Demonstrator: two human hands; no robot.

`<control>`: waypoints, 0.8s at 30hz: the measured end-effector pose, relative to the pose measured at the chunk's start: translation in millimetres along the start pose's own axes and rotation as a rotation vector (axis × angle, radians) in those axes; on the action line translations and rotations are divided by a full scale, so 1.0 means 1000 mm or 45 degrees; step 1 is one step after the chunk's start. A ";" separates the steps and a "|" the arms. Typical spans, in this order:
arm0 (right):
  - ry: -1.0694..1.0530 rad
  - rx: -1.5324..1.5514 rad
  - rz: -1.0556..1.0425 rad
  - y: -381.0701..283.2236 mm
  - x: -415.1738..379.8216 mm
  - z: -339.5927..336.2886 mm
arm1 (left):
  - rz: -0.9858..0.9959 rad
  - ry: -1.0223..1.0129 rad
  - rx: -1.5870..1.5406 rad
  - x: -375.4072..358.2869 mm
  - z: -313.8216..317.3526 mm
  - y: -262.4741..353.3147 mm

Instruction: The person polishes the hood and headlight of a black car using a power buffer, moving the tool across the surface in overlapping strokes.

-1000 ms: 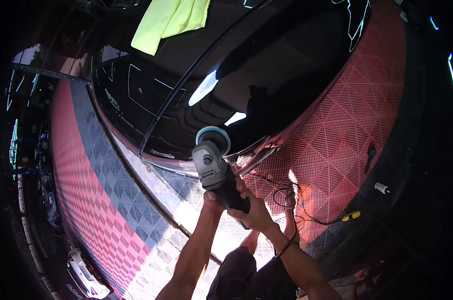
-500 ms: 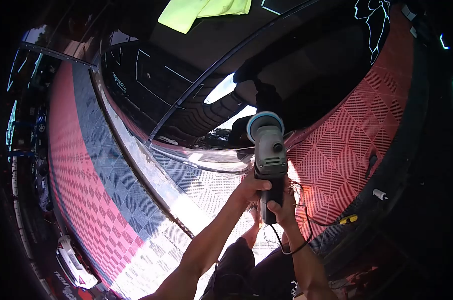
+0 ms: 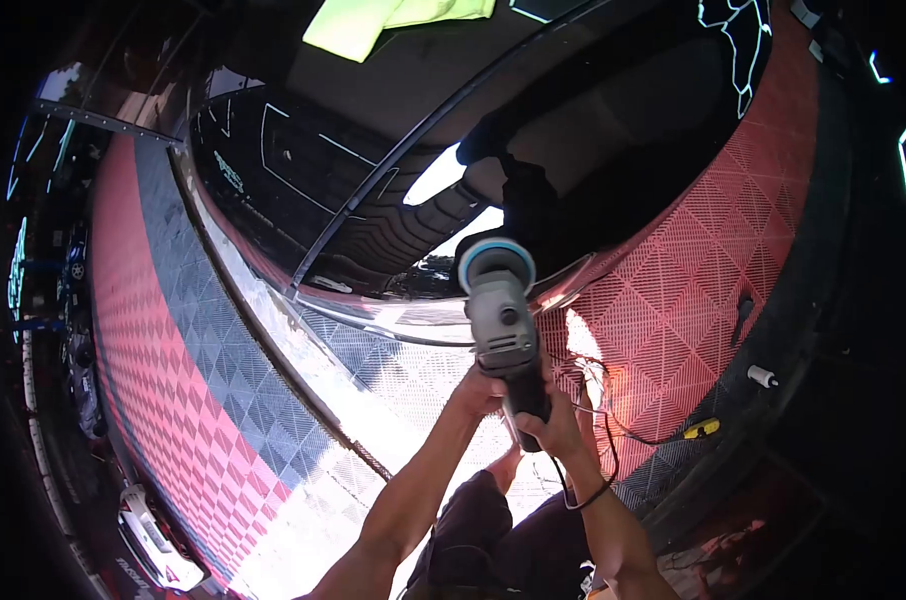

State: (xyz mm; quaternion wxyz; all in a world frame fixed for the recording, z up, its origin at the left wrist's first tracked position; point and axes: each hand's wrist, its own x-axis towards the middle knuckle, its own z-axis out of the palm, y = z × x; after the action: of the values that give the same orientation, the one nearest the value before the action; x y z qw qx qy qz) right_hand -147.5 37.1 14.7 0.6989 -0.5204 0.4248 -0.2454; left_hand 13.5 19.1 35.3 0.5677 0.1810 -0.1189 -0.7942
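Both my hands grip a corded polisher (image 3: 501,318) with a grey head, a black handle and a blue-rimmed round pad (image 3: 496,262). My left hand (image 3: 481,390) is wrapped around the handle near the head. Lower down, close to the cord end, my right hand (image 3: 555,428) is closed on the same handle. The pad overlaps the near edge of a glossy black car panel (image 3: 593,150), which mirrors the surroundings. From the handle's bottom a dark power cord (image 3: 613,460) loops past my right wrist.
A yellow-green cloth (image 3: 378,28) lies on the car at the top. Red and grey floor tiles (image 3: 708,270) surround the car. On the right are a yellow object (image 3: 702,430) by the cord and a small white bottle (image 3: 762,377). A white car part (image 3: 158,535) sits lower left.
The polisher and both hands have shifted left and slightly down, with the pad sliding along the panel's near edge. My grip stays on the handle.
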 end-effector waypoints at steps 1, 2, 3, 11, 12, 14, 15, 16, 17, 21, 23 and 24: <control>0.057 0.103 0.044 -0.027 -0.003 -0.006 | -0.074 0.109 0.013 -0.002 -0.016 -0.015; 0.073 0.271 0.048 -0.003 -0.005 -0.010 | -0.057 0.062 0.043 0.009 0.000 -0.012; 0.020 0.349 0.091 -0.008 -0.004 -0.013 | -0.062 0.136 0.083 0.010 -0.002 -0.017; -0.247 -0.353 0.174 -0.060 0.011 0.024 | 0.441 0.017 0.042 -0.034 -0.013 0.011; -0.298 -0.379 0.132 -0.057 0.015 0.027 | 0.524 -0.006 0.030 -0.038 -0.017 0.012; -0.414 -0.417 0.161 -0.064 0.021 0.027 | 0.588 -0.004 -0.054 -0.038 -0.017 0.014; -0.446 -0.431 0.197 -0.072 0.024 0.024 | 0.591 -0.021 -0.077 -0.034 -0.013 0.012; -0.440 -0.453 0.194 -0.076 0.026 0.018 | 0.588 -0.004 -0.071 -0.029 -0.010 0.013; -0.435 -0.453 0.239 -0.079 0.025 0.011 | 0.582 0.024 -0.066 -0.026 -0.004 0.014; -0.322 -0.411 0.146 -0.066 0.011 -0.029 | 0.445 0.015 -0.156 0.008 0.022 0.002; -0.202 -0.204 -0.030 -0.053 0.011 -0.048 | 0.354 -0.032 -0.200 0.027 0.029 -0.008; -0.216 -0.215 -0.026 -0.054 0.010 -0.063 | 0.301 -0.055 -0.210 0.034 0.032 -0.015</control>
State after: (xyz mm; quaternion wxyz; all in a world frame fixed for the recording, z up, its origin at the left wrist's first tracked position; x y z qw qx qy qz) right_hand -190.5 -21.7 56.1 0.6834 -0.6007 0.3780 -0.1710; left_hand -22.5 -8.7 52.9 0.6674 0.1013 -0.0861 -0.7328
